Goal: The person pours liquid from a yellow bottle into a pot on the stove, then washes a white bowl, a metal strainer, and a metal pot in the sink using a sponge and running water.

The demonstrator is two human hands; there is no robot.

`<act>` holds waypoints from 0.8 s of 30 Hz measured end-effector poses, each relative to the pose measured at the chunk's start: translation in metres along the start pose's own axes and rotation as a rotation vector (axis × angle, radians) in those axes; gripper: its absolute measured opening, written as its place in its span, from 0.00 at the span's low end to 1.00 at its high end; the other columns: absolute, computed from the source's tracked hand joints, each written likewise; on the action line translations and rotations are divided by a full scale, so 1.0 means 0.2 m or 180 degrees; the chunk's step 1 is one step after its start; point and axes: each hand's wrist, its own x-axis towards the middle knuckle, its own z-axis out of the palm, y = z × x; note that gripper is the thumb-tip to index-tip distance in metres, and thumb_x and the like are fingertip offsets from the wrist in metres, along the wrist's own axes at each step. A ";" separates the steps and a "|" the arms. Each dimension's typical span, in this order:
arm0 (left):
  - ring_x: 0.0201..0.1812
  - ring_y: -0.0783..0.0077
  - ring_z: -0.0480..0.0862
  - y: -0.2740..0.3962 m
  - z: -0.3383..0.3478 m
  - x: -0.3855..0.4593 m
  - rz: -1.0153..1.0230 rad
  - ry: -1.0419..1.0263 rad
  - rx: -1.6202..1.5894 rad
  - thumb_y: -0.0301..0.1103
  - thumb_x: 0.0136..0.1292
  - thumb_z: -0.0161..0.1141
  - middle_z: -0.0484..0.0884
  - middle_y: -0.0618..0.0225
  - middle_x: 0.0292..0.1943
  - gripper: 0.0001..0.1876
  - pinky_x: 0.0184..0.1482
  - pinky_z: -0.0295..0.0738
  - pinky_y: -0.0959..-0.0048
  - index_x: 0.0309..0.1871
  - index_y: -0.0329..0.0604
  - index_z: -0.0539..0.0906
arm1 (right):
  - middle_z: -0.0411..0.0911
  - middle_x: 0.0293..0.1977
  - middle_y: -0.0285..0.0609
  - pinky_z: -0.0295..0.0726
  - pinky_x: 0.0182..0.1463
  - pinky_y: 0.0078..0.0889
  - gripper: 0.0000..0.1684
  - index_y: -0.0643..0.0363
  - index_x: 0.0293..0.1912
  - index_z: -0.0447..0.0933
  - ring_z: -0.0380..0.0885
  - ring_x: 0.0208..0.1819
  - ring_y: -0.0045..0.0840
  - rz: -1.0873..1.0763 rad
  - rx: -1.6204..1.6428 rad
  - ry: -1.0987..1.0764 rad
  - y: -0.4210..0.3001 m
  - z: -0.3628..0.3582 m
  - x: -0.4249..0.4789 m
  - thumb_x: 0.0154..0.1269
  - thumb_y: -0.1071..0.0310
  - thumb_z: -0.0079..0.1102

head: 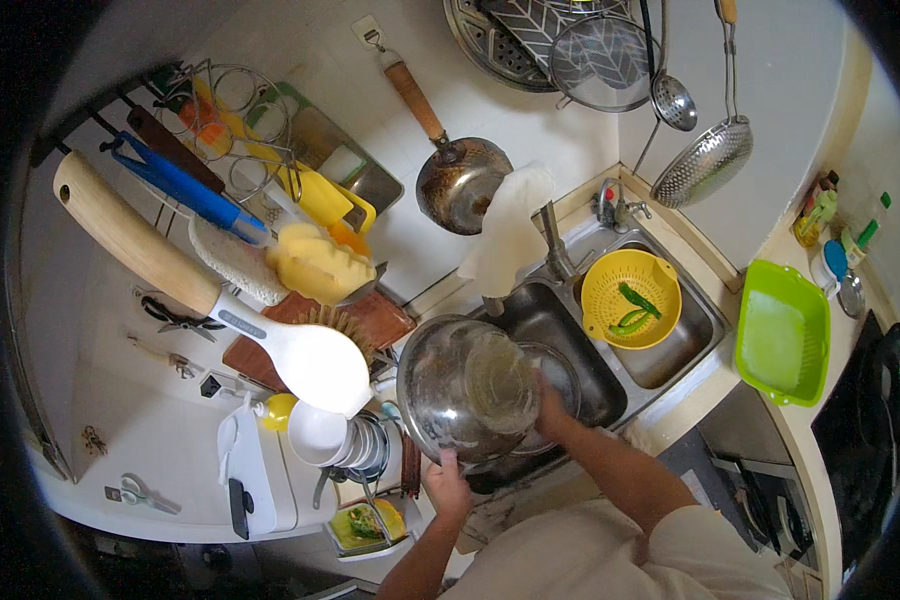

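Note:
A large stainless-steel bowl (439, 382) is tilted over the left edge of the dark sink basin (607, 390). My left hand (448, 487) grips its near rim, thumb on top. Against the bowl's right side is a round, see-through, yellowish vessel (501, 382), seemingly a clear bowl. My right hand (555, 411) holds this vessel at its right edge; the fingers are partly hidden. Behind that hand, a round rimmed vessel (570, 375) shows in the basin. A white cloth (514, 217) hangs over the faucet (557, 247).
In the right basin sits a yellow colander (600, 285) with green peppers (637, 300). A green basket (784, 337) stands on the right counter. Stacked white bowls (322, 435) and a wooden cutting board (292, 315) are at left. A white spatula (319, 367) hangs close to the view.

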 end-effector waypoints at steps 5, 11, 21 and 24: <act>0.42 0.70 0.82 0.34 -0.10 0.23 -0.1094 -0.0816 -0.1048 0.30 0.67 0.56 0.82 0.62 0.46 0.14 0.46 0.78 0.68 0.53 0.32 0.75 | 0.60 0.67 0.49 0.59 0.67 0.46 0.38 0.59 0.69 0.56 0.61 0.65 0.40 -0.1000 -0.1468 -0.0520 -0.16 -0.26 0.22 0.72 0.41 0.40; 0.40 0.68 0.82 0.46 0.02 0.47 -0.1705 -0.0700 -0.0324 0.41 0.66 0.60 0.83 0.62 0.43 0.18 0.43 0.79 0.69 0.48 0.33 0.79 | 0.62 0.64 0.57 0.62 0.66 0.45 0.34 0.55 0.70 0.54 0.61 0.65 0.48 -0.2136 -0.3207 -0.0782 -0.25 -0.28 0.22 0.73 0.48 0.41; 0.34 0.75 0.75 0.31 0.18 0.40 -0.0527 0.0224 0.0567 0.47 0.70 0.54 0.80 0.65 0.35 0.21 0.39 0.71 0.73 0.38 0.32 0.80 | 0.63 0.59 0.66 0.67 0.57 0.54 0.32 0.54 0.71 0.52 0.66 0.57 0.57 -0.2924 -0.5736 0.0410 -0.14 0.44 -0.46 0.71 0.60 0.43; 0.35 0.73 0.76 0.28 0.12 0.44 -0.0473 0.0126 -0.0087 0.48 0.70 0.54 0.80 0.64 0.36 0.23 0.40 0.73 0.72 0.39 0.30 0.79 | 0.67 0.56 0.67 0.68 0.51 0.58 0.34 0.59 0.70 0.52 0.72 0.46 0.59 -0.4173 -0.5156 0.0143 -0.07 0.22 -0.29 0.68 0.62 0.47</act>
